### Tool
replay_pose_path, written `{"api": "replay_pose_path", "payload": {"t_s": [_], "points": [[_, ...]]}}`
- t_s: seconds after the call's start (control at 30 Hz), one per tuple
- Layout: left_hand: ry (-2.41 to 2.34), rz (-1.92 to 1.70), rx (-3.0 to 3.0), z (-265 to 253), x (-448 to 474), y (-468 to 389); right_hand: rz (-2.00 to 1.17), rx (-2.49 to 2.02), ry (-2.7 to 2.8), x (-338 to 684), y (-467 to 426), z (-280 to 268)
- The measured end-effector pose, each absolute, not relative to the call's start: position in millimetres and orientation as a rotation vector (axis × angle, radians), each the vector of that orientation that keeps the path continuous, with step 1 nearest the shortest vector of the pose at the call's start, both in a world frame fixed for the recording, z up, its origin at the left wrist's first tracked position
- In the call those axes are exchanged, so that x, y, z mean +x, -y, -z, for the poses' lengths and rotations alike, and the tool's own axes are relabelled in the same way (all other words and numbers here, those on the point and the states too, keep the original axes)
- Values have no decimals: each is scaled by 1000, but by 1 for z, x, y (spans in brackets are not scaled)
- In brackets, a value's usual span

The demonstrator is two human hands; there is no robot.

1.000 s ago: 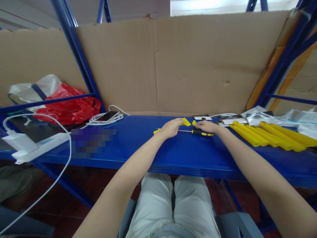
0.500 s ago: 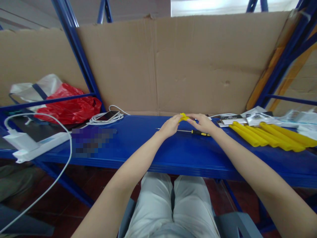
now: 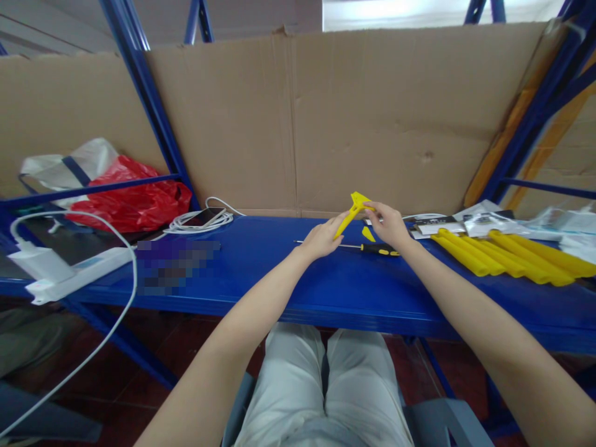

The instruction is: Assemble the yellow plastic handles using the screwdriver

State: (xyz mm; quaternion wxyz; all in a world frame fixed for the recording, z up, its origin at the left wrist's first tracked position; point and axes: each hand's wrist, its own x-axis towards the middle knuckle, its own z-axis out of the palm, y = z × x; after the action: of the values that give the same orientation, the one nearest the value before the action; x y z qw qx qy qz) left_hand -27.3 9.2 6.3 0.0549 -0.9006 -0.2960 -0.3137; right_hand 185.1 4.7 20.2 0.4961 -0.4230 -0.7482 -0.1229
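Note:
My left hand [image 3: 322,239] is closed around the lower, handle-like part of a yellow plastic piece [image 3: 357,202] with a wider, angular head. The piece tilts up and to the right, raised over the blue table. With its fingertips closed at the right side of that head, my right hand [image 3: 389,223] touches the same piece. Just below them shows a small pointed yellow piece [image 3: 368,234]; whether it rests on the table or hangs from the hand is unclear. A screwdriver [image 3: 379,249] with a black and yellow handle lies under my hands, its shaft pointing left.
Several yellow tubes [image 3: 507,256] lie on the right of the blue table [image 3: 261,273], before clear plastic packets [image 3: 488,225]. At left are a coiled white cable [image 3: 198,223], a power strip [image 3: 88,273] and a red bag [image 3: 135,192]. A cardboard wall [image 3: 372,118] closes the back.
The yellow piece has come up and turned, so its handle and wide head now show. My right hand has shifted slightly right, and the small pointed yellow piece has become visible.

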Motion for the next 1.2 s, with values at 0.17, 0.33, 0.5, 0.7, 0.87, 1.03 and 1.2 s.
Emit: {"api": "replay_pose_path", "payload": {"t_s": [0.17, 0.33, 0.5, 0.7, 0.87, 1.03, 1.2], "points": [[840, 902, -2774, -5, -26, -8, 154, -1032, 1584, 200, -17, -18], [817, 821, -2773, -5, -23, 0, -61, -958, 1442, 208, -32, -14], [763, 752, -2781, -5, -20, 5, -212, -905, 1359, 210, -39, -13], [708, 682, -2720, -8, -14, 12, -387, -987, 1279, 206, -32, -17], [701, 690, -2695, -9, -11, 16, -591, -1021, 1238, 199, -27, -19], [736, 650, -2740, -9, -9, 17, -763, -962, 1263, 186, -23, -18], [772, 669, -2767, -10, -8, 16, -815, -971, 1361, 173, -13, -21]]}}
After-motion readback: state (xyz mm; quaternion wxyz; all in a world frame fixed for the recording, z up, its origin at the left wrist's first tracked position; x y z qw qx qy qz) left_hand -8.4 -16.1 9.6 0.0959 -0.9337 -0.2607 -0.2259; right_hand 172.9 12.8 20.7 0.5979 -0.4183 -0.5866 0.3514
